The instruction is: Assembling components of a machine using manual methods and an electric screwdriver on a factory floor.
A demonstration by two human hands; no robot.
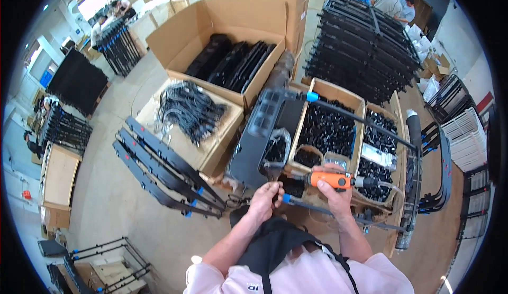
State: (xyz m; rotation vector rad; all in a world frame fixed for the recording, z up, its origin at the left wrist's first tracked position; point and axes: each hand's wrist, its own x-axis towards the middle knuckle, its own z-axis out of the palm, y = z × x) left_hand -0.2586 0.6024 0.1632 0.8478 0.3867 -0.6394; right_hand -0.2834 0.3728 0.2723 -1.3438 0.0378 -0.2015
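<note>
My right hand (337, 192) grips an orange screwdriver (324, 180), a power tool with a hose at its right end. Its black nose points left, toward my left hand (266, 201). The fingers of that hand are pinched together at the near end of a long black plastic housing (244, 154); whatever is between them is too small to make out. A black tubular frame (349, 115) with blue wraps runs right from the housing, across the parts boxes. One blue wrap (286, 198) sits just right of my left fingertips.
Boxes of small black parts (330, 127) stand under the frame. A bundle of dark cables (190, 109) lies on a carton at left, behind several leaning black frames (159, 170). An open carton (180, 40) holds black panels. Stacked frames (360, 51) and other people are farther back.
</note>
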